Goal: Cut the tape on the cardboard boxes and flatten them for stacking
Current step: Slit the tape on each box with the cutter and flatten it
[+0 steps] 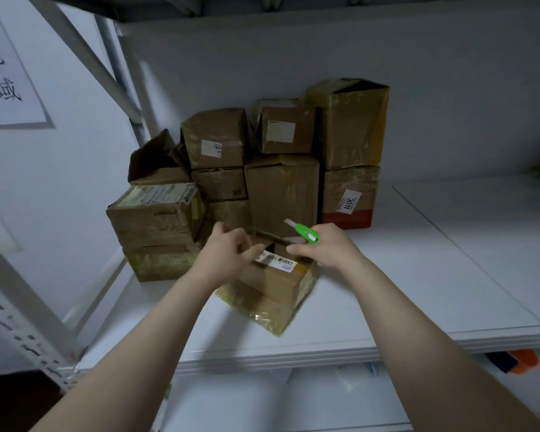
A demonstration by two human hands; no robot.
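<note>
Small brown cardboard box with barcode label (pixel 272 285) sits on the white shelf board (pixel 418 275), near its front edge, turned corner-forward. Left hand (pixel 228 257) on the box's left top flap; right hand (pixel 321 246) on its right side, green utility knife (pixel 306 232) in it, blade toward the rear. Directly behind: stack of taped brown cardboard boxes (pixel 262 169) against the back wall. Printed paper sign (pixel 3 73) on the left wall.

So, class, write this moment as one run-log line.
left hand: on front box flap | right hand: holding green cutter | box stack: behind, unflattened
</note>
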